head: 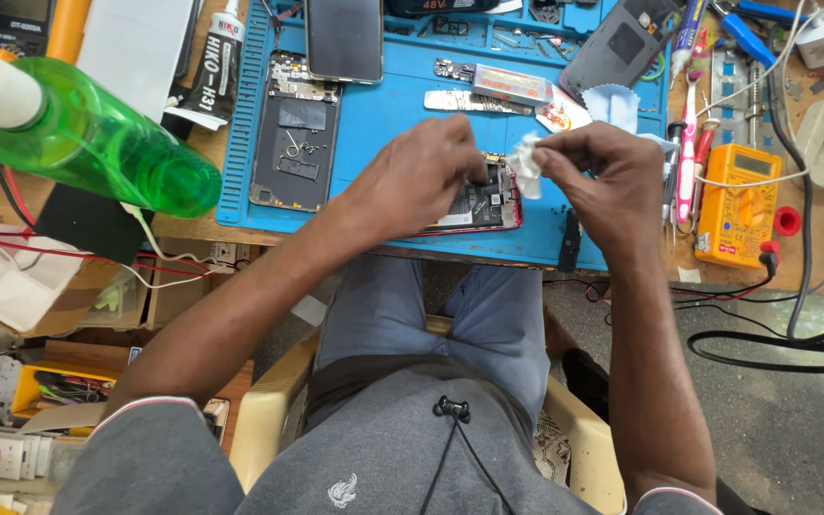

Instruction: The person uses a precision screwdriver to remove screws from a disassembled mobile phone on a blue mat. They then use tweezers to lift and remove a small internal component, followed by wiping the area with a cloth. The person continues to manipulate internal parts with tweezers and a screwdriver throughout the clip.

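Observation:
An opened red-framed phone [484, 205] lies on the blue work mat [383, 114] near the bench's front edge. My left hand [422, 176] rests on it, fingers curled over its upper part and hiding much of it. Just right of the phone's top corner, my right hand [603, 181] pinches a small crumpled white wipe [526, 162]. The wipe touches or nearly touches the phone's edge; I cannot tell which.
A green spray bottle [88, 138] looms at the left. On the mat lie a second opened phone [296, 133], a dark screen [343, 38] and a grey back cover [620, 43]. An orange multimeter [738, 205] with cables, a toothbrush [688, 143] and tools crowd the right.

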